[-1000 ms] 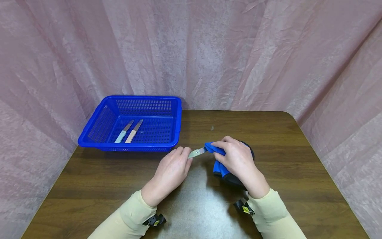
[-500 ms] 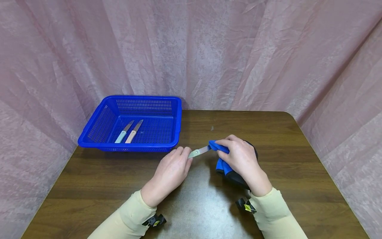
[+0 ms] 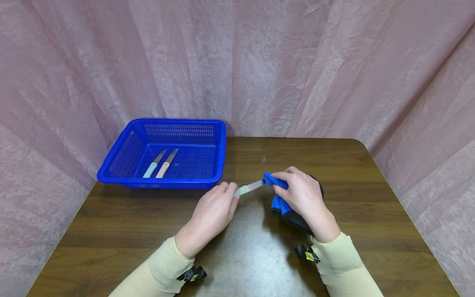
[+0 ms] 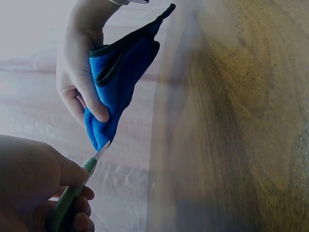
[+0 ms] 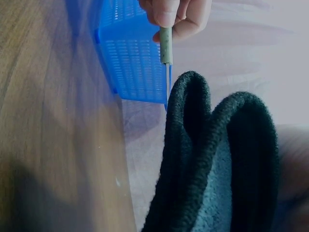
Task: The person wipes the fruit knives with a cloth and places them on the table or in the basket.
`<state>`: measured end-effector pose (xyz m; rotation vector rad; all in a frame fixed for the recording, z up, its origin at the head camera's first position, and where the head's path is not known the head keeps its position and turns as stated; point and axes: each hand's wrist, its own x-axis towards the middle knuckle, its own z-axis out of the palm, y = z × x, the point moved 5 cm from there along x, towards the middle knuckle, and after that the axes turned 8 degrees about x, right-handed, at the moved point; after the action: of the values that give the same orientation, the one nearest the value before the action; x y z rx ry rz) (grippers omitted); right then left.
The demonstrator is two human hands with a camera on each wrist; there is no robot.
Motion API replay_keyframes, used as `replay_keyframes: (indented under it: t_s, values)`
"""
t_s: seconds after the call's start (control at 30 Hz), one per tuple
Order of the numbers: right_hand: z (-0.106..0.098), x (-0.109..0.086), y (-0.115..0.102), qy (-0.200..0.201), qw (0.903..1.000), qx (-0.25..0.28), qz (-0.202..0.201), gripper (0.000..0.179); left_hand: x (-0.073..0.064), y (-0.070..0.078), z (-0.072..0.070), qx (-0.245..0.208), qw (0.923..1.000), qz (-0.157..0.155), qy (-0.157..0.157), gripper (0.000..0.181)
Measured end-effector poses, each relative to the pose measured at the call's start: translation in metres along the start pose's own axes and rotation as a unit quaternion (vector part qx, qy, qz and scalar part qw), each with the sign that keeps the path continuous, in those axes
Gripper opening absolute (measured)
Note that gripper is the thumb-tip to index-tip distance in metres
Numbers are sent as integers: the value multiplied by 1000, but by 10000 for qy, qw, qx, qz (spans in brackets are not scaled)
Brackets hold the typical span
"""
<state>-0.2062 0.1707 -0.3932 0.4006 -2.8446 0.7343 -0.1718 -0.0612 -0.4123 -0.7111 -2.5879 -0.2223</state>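
Observation:
My left hand grips the pale green handle of a small knife, its blade pointing right and slightly away. Folded blue cloth with black edging is pinched between the thumb and fingers of my right hand. The cloth covers the blade's tip, while the rest of the blade is bare. In the left wrist view, the cloth hangs in folds beside the right thumb. The right wrist view shows the knife handle beyond the cloth's dark edges; the blade's far end is hidden there.
A blue plastic basket stands at the back left of the wooden table. Inside lie a knife with a light blue handle and one with a peach handle. A pink curtain hangs behind.
My right hand has slid the cloth rightward along the blade toward its tip, baring more metal. The left hand and the knife have stayed in place.

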Motion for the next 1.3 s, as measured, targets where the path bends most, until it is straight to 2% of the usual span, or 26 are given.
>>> replay_keyframes:
  t_s: [0.3, 0.67, 1.3]
  values:
    - [-3, 0, 6, -2, 9999, 100, 72, 36, 0, 0, 0, -5, 10000, 36, 69, 18]
    - [-7, 1, 12, 15, 9991, 123, 395, 35, 0, 0, -1, 7, 10000, 21, 94, 19]
    - [-10, 0, 8, 21, 9992, 151, 356, 36, -1, -1, 1, -16, 9999, -41, -126, 25]
